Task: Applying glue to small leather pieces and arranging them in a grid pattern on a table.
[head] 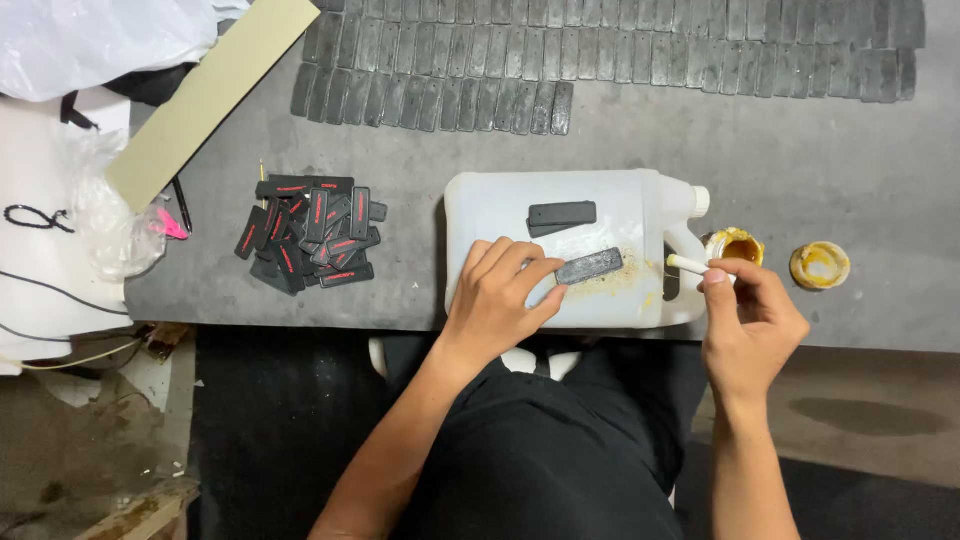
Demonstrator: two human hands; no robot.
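At the far left of the grey desk (820, 170) lie a crumpled clear plastic bag (105, 215) and a long beige strip of card (205, 100) set at a slant. Next comes a loose heap of small black tags (310, 243), some with red marks on them. Across the back of the desk runs a neat double row of dark flat pieces (600, 60), laid edge to edge.

In the middle a white plastic jug (500, 215) lies flat on its side, serving as a work surface, its capped neck pointing right. One black rectangular piece (561, 214) rests on the jug's upper part, apart from the hands. Below it a second, greyer piece (590, 266) lies at a slight tilt on a patch of yellowish smears. The left hand (495, 305) rests on the jug, its fingers (535, 272) spread only a little and pressing the left end of this grey piece, pinning it down rather than gripping it.

The right hand (750, 330) is just past the jug's handle, its fingers closed in a pinch on a thin white stick (688, 263) (its tip points left, toward the grey piece). Just behind it stands a small open pot of yellow glue (735, 246), and further right, lying apart, its yellow-stained lid (820, 265)
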